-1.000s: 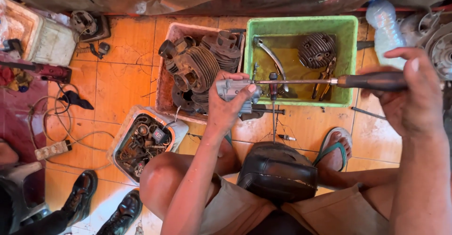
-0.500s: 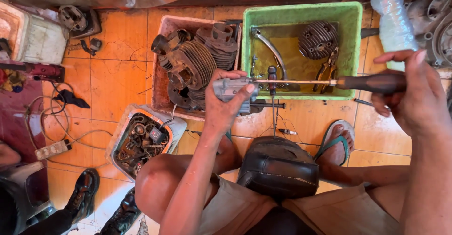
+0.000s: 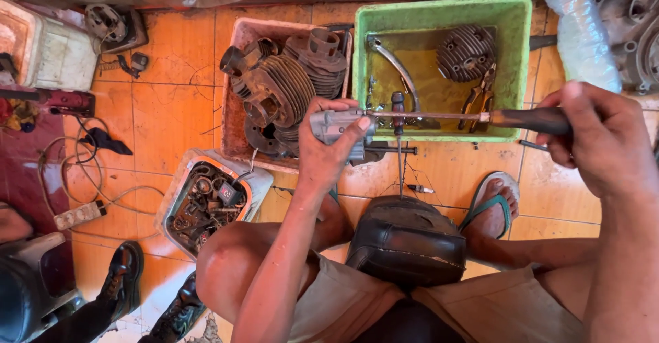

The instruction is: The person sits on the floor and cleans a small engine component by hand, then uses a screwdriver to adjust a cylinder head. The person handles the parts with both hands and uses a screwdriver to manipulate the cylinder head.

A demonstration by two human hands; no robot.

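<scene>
My left hand grips a small grey metal engine part held up in front of me. My right hand is closed around the dark handle of a long screwdriver. Its thin shaft runs level to the left and its tip meets the metal part. Both hands hover above the near rim of a green plastic tub. A black rounded seat-like object lies between my knees.
The green tub holds a finned cylinder head, pliers and a curved metal lever. A pink tray carries rusty finned engine cylinders. A cut container of small parts sits left. A plastic bottle and black shoes lie around.
The view has shifted slightly, and both hands with the part and screwdriver sit a little lower against the green tub. The grip on each is unchanged.
</scene>
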